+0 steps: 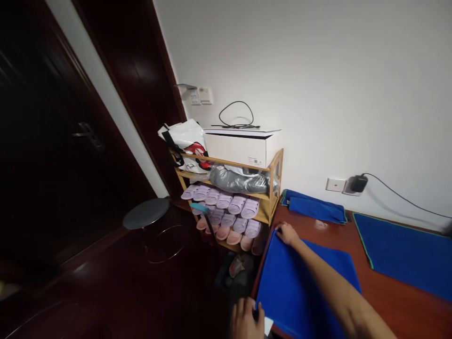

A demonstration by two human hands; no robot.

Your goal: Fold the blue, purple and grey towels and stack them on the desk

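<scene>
A blue cloth (287, 287) lies spread over the left end of a reddish-brown table (384, 292). My right hand (286, 234) pinches its far left corner, with the forearm stretched across the cloth. Near the bottom edge of the view, my left hand (248, 320) has its fingers closed on the near left corner of the same cloth. A small white piece (268, 325) shows beside my left hand, under the cloth's edge.
Behind lie a folded blue cloth (318, 208) and, to the right, a flat green-edged blue cloth (406, 249). A wooden rack (273, 188) with slippers, a white box (236, 148) and a bag stands beyond the table. A round stool (146, 213) is left.
</scene>
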